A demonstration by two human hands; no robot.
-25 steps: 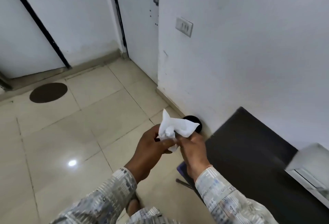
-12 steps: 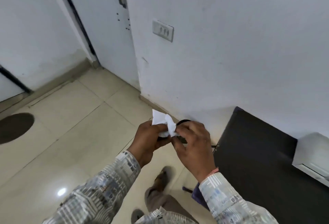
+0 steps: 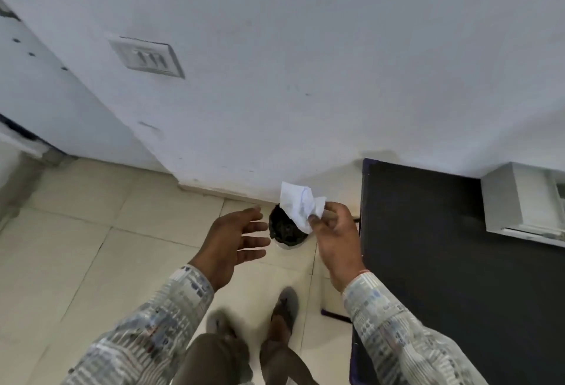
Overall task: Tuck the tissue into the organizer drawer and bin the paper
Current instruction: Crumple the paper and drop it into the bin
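Note:
A crumpled white paper (image 3: 299,205) is pinched in my right hand (image 3: 334,233), held just above a small round bin (image 3: 286,230) with a dark liner that stands on the floor by the wall. My left hand (image 3: 237,239) hovers to the left of the bin, fingers spread, holding nothing. A white organizer (image 3: 524,201) sits on the black table at the right edge; whether its drawer is open I cannot tell. No tissue is visible.
A black table (image 3: 443,262) fills the right side, close to my right arm. A white wall with a switch plate (image 3: 148,57) is straight ahead. Beige floor tiles (image 3: 76,247) spread to the left. My feet in brown sandals (image 3: 282,308) stand below the bin.
My left hand has let go of the paper and opened. My right hand alone now holds the paper over the bin. I have stepped closer to the wall and bin.

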